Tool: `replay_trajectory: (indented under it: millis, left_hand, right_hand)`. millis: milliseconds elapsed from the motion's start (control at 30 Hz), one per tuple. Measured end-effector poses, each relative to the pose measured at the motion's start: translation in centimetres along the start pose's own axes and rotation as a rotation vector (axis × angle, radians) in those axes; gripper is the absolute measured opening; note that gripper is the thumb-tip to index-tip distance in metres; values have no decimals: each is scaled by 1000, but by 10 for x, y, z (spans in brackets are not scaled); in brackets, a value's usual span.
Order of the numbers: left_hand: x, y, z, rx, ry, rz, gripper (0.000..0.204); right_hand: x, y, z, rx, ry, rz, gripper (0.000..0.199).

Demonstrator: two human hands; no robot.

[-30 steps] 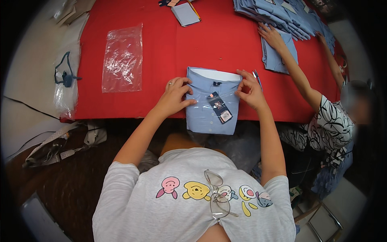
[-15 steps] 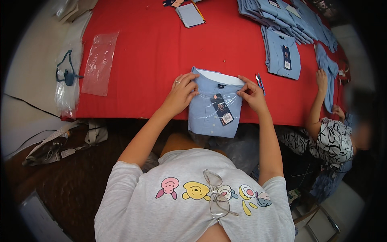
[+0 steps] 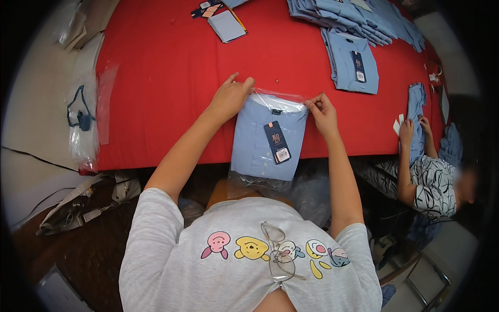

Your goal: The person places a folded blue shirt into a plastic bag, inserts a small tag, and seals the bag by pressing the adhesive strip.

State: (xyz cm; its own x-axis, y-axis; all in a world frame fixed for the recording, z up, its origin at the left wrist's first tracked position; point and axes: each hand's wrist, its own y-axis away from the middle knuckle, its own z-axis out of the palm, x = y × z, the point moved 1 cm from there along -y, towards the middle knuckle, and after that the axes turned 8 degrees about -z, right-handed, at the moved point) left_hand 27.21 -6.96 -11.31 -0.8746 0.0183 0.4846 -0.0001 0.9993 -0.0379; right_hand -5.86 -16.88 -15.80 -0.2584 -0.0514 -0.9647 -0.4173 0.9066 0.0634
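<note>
Fingers first: the left hand (image 3: 228, 99) lies spread and fairly flat on the top left corner of the folded light blue shirt in its clear plastic bag (image 3: 267, 138), pressing it down rather than gripping. The right hand (image 3: 323, 112) has its fingertips narrowed into a pinch on the bag's top right edge, right by the collar.

That bagged shirt lies between the two hands at the near edge of the red counter (image 3: 171, 73), and its lower end with the loose bag mouth hangs off the edge toward the person's lap. A dark hang tag (image 3: 276, 141) lies on the front, below both sets of fingers.

My guess on handling: it's light, soft and floppy, and the film looks slick, so it'd probably slide or sag if lifted from one corner. The two top corners, or flat under the fold, look like the safest spots to hold.

Room-wise, beyond the fingers it's open red cloth up to a small spiral notebook (image 3: 227, 25). Off past the right fingers there's another folded blue shirt (image 3: 353, 65), a stack of blue shirts (image 3: 353, 15), and a co-worker's hand (image 3: 405, 130) on their own garment, well apart.
</note>
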Motion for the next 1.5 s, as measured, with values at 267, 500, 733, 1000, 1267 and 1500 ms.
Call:
replay_trajectory:
  millis: [267, 500, 733, 1000, 1267, 1500]
  left_hand:
    - [43, 1, -20, -70, 593, -289, 19]
    - [53, 3, -35, -132, 787, -229, 19]
    - [50, -2, -34, -33, 802, -254, 19]
    - [46, -11, -27, -13, 817, -287, 16]
    - [41, -19, -22, -48, 836, -291, 15]
    - [41, -21, -21, -36, 876, -276, 15]
  right_hand:
    - [-63, -10, 10, 125, -348, -100, 21]
    - [-84, -72, 30, -209, 119, -105, 44]
    - [-117, -95, 68, -804, 261, 345, 63]
    - [-116, -93, 69, -920, 316, 492, 64]
    - [-117, -97, 72, -968, 236, 497, 79]
    - [-109, -99, 63, -854, 67, 366, 87]
